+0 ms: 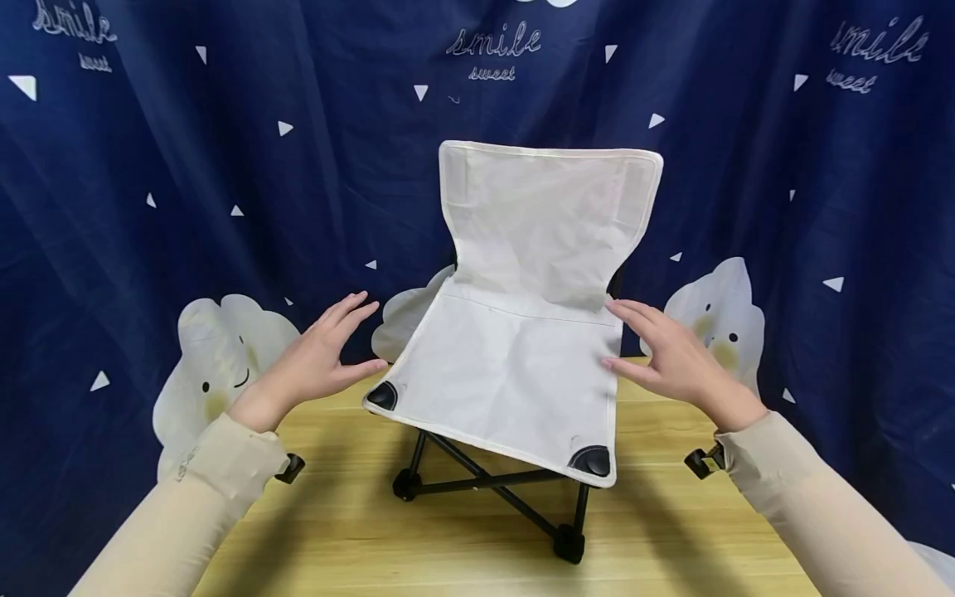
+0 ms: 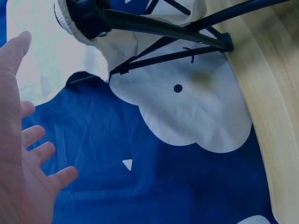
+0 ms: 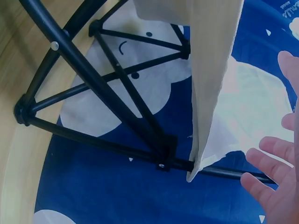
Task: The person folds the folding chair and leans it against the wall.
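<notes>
A small folding chair with white fabric stands unfolded, its seat angled toward the lower right and its backrest upright behind. Black corner patches mark the seat's front, and crossed black legs hold it up. My left hand is beside the seat's left edge, fingers spread and holding nothing. On the other side, my right hand has its fingertips over the seat's right edge in the head view; whether they touch is unclear. The right wrist view shows that hand's fingers extended near a black tube.
The chair stands on a light wood-grain surface. Close behind hangs a dark blue curtain printed with clouds, triangles and lettering. Each sleeve cuff has a small black device at the wrist.
</notes>
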A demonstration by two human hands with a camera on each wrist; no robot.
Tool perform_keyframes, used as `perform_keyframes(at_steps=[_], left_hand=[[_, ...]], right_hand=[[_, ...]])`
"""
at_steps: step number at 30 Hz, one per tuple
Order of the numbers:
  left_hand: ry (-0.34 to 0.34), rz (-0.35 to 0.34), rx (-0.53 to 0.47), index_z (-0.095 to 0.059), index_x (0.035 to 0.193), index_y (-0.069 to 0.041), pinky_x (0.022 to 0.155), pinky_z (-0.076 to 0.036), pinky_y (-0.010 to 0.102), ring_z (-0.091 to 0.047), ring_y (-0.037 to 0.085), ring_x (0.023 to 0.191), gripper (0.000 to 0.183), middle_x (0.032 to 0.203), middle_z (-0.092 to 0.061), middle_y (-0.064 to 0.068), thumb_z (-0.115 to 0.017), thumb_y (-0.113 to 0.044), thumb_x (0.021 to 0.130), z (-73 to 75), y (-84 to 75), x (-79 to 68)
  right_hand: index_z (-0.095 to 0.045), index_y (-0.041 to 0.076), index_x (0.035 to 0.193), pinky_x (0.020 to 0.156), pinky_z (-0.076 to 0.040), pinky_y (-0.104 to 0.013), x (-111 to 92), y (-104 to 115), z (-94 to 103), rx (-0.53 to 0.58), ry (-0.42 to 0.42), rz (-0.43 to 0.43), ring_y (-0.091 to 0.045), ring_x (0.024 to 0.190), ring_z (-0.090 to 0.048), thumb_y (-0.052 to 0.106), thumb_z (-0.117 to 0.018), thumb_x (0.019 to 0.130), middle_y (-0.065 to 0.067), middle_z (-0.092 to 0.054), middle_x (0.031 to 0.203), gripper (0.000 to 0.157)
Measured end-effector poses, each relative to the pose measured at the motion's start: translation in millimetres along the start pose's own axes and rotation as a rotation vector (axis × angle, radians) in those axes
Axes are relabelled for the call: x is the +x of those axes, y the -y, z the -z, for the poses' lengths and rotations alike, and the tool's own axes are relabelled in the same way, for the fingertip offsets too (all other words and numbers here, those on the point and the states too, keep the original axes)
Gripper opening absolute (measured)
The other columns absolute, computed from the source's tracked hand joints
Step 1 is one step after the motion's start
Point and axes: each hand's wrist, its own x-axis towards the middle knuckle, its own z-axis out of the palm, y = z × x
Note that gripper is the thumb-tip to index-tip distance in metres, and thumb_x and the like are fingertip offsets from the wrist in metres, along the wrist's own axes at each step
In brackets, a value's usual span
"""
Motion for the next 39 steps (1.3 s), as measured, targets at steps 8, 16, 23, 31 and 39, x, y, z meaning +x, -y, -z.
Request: perform_keyframes(at_steps=[8, 16, 23, 31, 39], left_hand=[[0.052, 0.041, -0.059, -0.043, 0.166, -0.008, 0.121, -0.039, 0.072, -0.031, 0.046, 0.162, 0.091, 0.175, -0.034, 0.019, -0.087, -0.041, 0.093, 2.8, -3.6, -1.5], [0.082, 0.057, -0.109, -0.043, 0.165, -0.007, 0.122, -0.039, 0.071, -0.033, 0.046, 0.161, 0.094, 0.175, -0.035, 0.019, -0.090, -0.040, 0.090, 4.7, -6.4, -0.5], [0.064, 0.017, -0.167, -0.051, 0.158, -0.004, 0.122, -0.039, 0.069, -0.043, 0.045, 0.153, 0.089, 0.165, -0.046, 0.022, -0.094, -0.032, 0.086, 6.4, -8.1, 0.8], [0.066, -0.007, -0.180, -0.057, 0.152, -0.005, 0.119, -0.044, 0.065, -0.053, 0.042, 0.144, 0.086, 0.154, -0.056, 0.020, -0.099, -0.029, 0.080, 7.3, -8.0, 0.8], [0.093, -0.030, -0.209, -0.060, 0.149, -0.006, 0.114, -0.048, 0.064, -0.058, 0.040, 0.139, 0.081, 0.149, -0.061, 0.016, -0.098, -0.028, 0.081, 7.1, -8.9, -1.5]], right_hand=[[-0.057, 0.001, 0.154, 0.107, -0.050, -0.068, -1.5, 3.6, 0.1, 0.028, 0.020, -0.027, -0.048, 0.137, -0.060, 0.021, -0.090, 0.086, -0.025, -0.061, 0.152, 0.079], [-0.063, 0.002, 0.147, 0.101, -0.054, -0.054, 0.9, 7.5, -0.2, 0.064, -0.029, 0.013, -0.041, 0.125, -0.069, 0.014, -0.094, 0.079, -0.019, -0.071, 0.138, 0.076], [-0.069, 0.003, 0.138, 0.089, -0.054, -0.027, 4.8, 10.2, 0.4, 0.119, -0.088, 0.073, -0.030, 0.103, -0.074, 0.008, -0.096, 0.073, -0.012, -0.076, 0.127, 0.071], [-0.072, 0.004, 0.132, 0.083, -0.054, -0.022, 7.1, 14.3, 1.7, 0.142, -0.067, 0.089, -0.027, 0.093, -0.072, 0.006, -0.098, 0.069, -0.008, -0.076, 0.112, 0.068], [-0.074, 0.007, 0.124, 0.081, -0.056, -0.023, 6.9, 19.3, 0.7, 0.156, -0.045, 0.100, -0.024, 0.086, -0.072, 0.007, -0.099, 0.068, -0.008, -0.076, 0.100, 0.061]])
